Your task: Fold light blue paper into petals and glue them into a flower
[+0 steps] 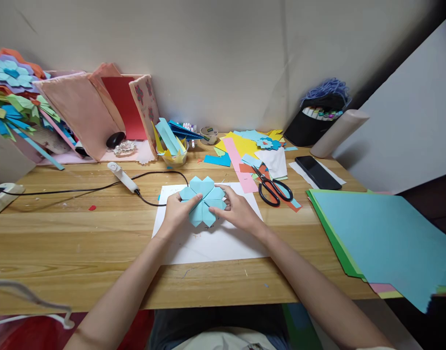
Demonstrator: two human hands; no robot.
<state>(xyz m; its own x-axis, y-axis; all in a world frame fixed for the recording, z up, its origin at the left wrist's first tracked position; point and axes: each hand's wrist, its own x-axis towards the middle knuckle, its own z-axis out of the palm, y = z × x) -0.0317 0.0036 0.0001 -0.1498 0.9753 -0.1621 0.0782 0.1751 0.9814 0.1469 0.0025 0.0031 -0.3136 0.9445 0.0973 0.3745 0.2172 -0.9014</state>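
Between my two hands is a light blue folded-paper flower with several heart-shaped petals, held over a white sheet of paper. My left hand pinches its left side, the thumb lying on the petals near the centre. On the right edge, my right hand grips it with the thumb in front and the fingers partly behind. The flower's back is hidden. Some small marks show on the white sheet just below it.
Black-handled scissors lie right of the sheet by paper scraps. A phone and coloured paper stack are farther right. A white glue gun with a black cord lies left. Pink holders stand behind.
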